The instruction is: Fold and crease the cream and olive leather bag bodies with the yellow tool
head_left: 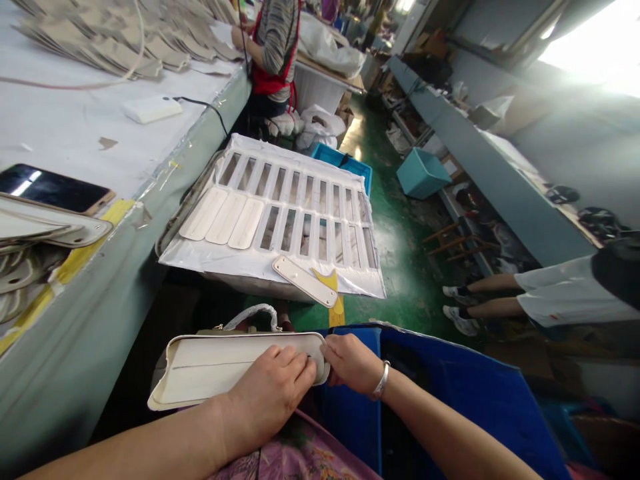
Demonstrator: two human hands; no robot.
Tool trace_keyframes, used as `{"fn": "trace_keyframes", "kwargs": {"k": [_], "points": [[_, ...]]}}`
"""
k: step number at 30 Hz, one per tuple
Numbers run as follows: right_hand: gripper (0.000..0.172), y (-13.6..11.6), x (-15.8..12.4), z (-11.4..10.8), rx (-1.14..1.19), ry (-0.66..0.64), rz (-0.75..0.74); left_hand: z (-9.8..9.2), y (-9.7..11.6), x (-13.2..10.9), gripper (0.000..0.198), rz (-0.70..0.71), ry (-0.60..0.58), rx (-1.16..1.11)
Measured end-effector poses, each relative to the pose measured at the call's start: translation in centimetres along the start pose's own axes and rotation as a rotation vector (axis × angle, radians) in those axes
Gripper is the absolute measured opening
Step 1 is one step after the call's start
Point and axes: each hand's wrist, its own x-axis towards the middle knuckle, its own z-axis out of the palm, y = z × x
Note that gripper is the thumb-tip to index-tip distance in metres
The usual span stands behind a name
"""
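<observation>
A cream handbag (215, 370) rests across my lap with its long, flat panel facing up. A line runs lengthwise along that panel. Its handle (253, 316), wrapped in whitish film, sticks out on the far side between metal fittings. My left hand (280, 380) lies over the right part of the panel, fingers bent together and pressed against it; the fingertips are partly hidden. At the bag's right end, my right hand (350, 360) pinches the edge, with a bracelet at the wrist.
Ahead stands a white slotted rack (245, 261) bearing several cream strips (225, 217) and a riveted strip (306, 281). The workbench (165, 170) at left holds a phone (55, 189) and stacked pieces (45, 227). A blue bin (450, 380) is at right. Other people are nearby.
</observation>
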Motion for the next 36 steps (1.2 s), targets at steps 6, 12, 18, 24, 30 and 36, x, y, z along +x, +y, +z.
{"fn": "trace_keyframes", "kwargs": {"k": [6, 12, 18, 24, 30, 36], "points": [[0.030, 0.7, -0.5, 0.9, -0.189, 0.219, -0.141, 0.3, -0.1, -0.2, 0.026, 0.025, 0.005, 0.033], [0.031, 1.2, -0.5, 1.9, -0.274, 0.361, -0.120, 0.0, -0.3, 0.1, 0.027, 0.047, -0.023, 0.054], [0.031, 1.1, -0.6, 2.1, -0.204, 0.370, -0.111, -0.1, -0.7, 0.5, 0.029, 0.061, -0.020, 0.016], [0.044, 3.0, -0.1, 1.5, 0.618, -0.002, 0.035, -0.6, -0.7, 1.0, 0.024, 0.045, -0.046, -0.059], [0.040, 5.2, 0.6, 1.3, 1.096, -0.343, 0.124, -0.8, -0.7, 1.1, 0.024, 0.038, -0.069, -0.066], [0.046, 6.1, 2.2, 1.9, 1.119, -0.418, 0.098, -1.0, -0.6, 1.2, 0.024, 0.044, -0.089, -0.081]]}}
